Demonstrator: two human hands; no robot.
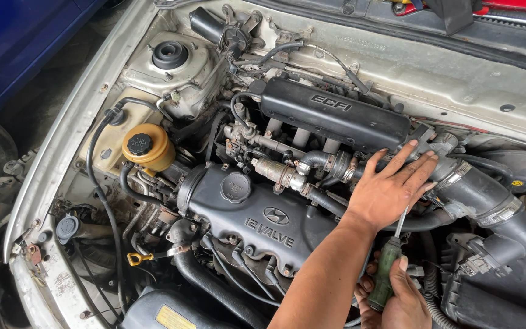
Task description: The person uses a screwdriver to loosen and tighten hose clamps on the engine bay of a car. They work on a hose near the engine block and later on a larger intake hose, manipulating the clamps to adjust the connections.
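Observation:
My left hand (391,189) lies flat, fingers spread, on the joint where the black ribbed air intake hose (488,204) meets the throttle body (442,145), by a metal hose clamp (458,173). It grips nothing. Lower down, my right hand (404,301) is closed around the green handle of a screwdriver (385,274). The thin shaft points up toward the underside of the hose, just below my left palm. The black valve cover (257,213) is to the left of both hands.
An open engine bay. A black intake manifold (333,116) sits behind the valve cover, and a yellow fluid reservoir (147,149) is at left. A yellow dipstick handle (134,258), several hoses and an air box (500,292) crowd the front. A blue car (13,42) stands at upper left.

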